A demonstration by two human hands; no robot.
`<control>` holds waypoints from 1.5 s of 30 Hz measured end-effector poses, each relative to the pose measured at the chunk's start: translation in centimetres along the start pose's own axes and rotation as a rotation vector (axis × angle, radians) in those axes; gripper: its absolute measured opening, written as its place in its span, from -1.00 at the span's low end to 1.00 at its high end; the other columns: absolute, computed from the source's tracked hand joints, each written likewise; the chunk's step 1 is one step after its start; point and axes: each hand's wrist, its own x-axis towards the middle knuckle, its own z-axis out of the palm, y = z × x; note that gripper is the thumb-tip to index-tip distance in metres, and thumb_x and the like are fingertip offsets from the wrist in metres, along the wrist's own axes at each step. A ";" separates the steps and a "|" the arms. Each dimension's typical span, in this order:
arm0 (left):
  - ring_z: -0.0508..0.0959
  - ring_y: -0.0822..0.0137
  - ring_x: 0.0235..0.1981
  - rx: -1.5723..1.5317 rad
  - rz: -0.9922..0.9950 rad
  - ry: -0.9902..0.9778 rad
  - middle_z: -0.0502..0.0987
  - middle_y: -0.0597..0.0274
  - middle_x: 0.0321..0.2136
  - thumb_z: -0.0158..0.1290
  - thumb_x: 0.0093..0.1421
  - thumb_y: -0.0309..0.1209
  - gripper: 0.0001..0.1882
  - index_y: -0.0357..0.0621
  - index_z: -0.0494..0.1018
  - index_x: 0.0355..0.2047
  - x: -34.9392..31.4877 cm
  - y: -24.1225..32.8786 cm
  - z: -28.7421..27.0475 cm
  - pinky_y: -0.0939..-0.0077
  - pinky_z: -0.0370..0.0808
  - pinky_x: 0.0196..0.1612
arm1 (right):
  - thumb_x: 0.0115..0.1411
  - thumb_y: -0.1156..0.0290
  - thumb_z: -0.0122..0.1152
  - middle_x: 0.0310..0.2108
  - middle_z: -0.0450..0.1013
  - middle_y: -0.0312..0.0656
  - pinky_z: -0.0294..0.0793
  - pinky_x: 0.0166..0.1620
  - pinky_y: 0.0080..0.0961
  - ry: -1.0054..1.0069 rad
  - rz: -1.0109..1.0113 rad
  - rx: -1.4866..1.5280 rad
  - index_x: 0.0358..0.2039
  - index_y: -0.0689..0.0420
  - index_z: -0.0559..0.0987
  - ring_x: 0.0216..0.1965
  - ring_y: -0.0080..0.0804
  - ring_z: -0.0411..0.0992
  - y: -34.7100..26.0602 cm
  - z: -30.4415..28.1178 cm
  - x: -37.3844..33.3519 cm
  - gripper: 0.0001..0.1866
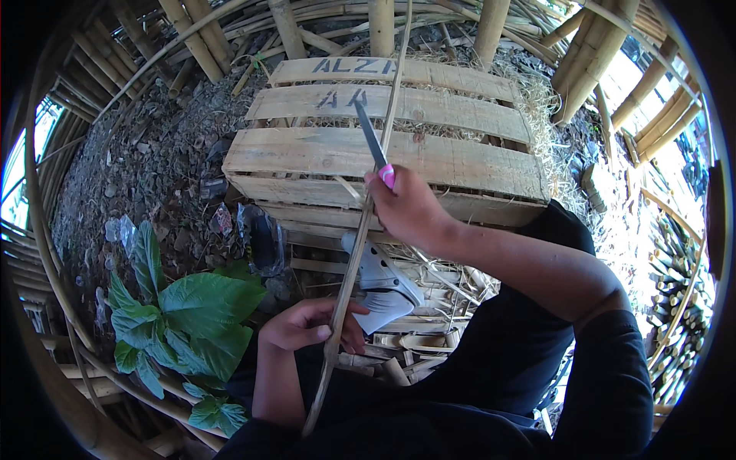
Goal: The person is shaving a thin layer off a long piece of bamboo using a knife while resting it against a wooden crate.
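Observation:
A long, thin bamboo strip (350, 270) runs up the middle of the view, from beside my body to past the far edge of a slatted wooden crate (307, 153). My left hand (295, 323) has its fingers around the strip's lower part, thumb lying along the near side. In my right hand (410, 205) is a knife (370, 136) with a pink handle, its blade pointing away from me over the crate. The right hand is close against the strip, above the crate's near edge. A small curled shaving (349, 189) sticks out beside the strip there.
A grey clog (386, 277) on my foot is below the crate. Cut bamboo pieces (395, 372) lie on the floor nearby. A leafy green plant (195, 314) grows at the left. Bamboo posts (381, 27) stand behind the crate, and bundled bamboo sticks (678, 307) are stacked at the right.

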 end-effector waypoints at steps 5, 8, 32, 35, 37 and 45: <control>0.56 0.03 -0.07 -0.100 -0.011 -0.038 0.47 -0.16 -0.10 -0.18 0.29 0.15 -0.17 -0.41 0.09 0.23 0.9 -1.1 -0.2 0.19 0.52 -0.04 | 0.34 0.26 -0.05 -0.73 0.34 -0.05 0.32 -0.54 -0.28 -0.096 -0.005 -0.067 -0.52 0.31 0.41 -0.66 -0.23 0.37 0.6 2.1 -1.8 -0.61; 0.57 0.02 -0.08 -0.110 -0.050 0.011 0.48 -0.15 -0.11 -0.20 0.27 0.20 -0.13 -0.41 0.10 0.23 1.3 -1.8 -0.4 0.17 0.52 -0.05 | 0.36 0.27 -0.07 -0.77 0.31 -0.24 0.31 -0.61 -0.38 -0.127 -0.002 -0.062 -0.58 0.25 0.38 -0.71 -0.50 0.33 0.0 1.8 -1.6 -0.60; 0.16 0.57 -0.77 -0.923 -0.038 0.218 0.19 0.36 -0.58 -0.39 0.42 -0.01 -0.61 -0.06 0.21 -0.23 2.1 -0.1 5.1 0.74 0.09 -0.79 | 0.31 0.20 0.06 -0.67 0.37 0.08 0.35 -0.47 -0.18 -0.315 -0.022 -0.300 -0.47 0.32 0.48 -0.61 0.05 0.37 -1.6 0.5 -2.9 -0.61; 0.10 0.62 -0.75 -0.990 0.040 0.240 0.18 0.40 -0.54 -0.40 0.43 -0.04 -0.64 -0.04 0.21 -0.21 1.4 -0.9 5.0 0.77 0.03 -0.78 | 0.29 0.19 0.09 -0.69 0.34 0.05 0.34 -0.48 -0.21 -0.314 -0.125 -0.382 -0.50 0.30 0.47 -0.62 0.01 0.37 -2.4 -0.2 -3.0 -0.60; 0.08 0.63 -0.74 -0.934 0.044 0.288 0.17 0.41 -0.54 -0.39 0.43 -0.05 -0.65 -0.04 0.21 -0.20 1.4 -0.8 4.9 0.78 0.02 -0.77 | 0.27 0.23 0.11 -0.69 0.33 0.01 0.34 -0.50 -0.23 -0.301 -0.264 -0.412 -0.47 0.26 0.46 -0.63 -0.03 0.38 -3.5 -1.0 -3.6 -0.67; 0.06 0.63 -0.72 -0.958 0.014 0.358 0.17 0.42 -0.54 -0.35 0.42 -0.06 -0.66 -0.05 0.23 -0.19 0.5 0.3 4.3 0.80 0.00 -0.76 | 0.16 0.30 0.17 -0.60 0.51 -0.02 0.51 -0.42 -0.21 -0.548 -0.490 -0.509 -0.41 0.23 0.55 -0.54 -0.06 0.52 -3.0 -0.9 -4.9 -0.78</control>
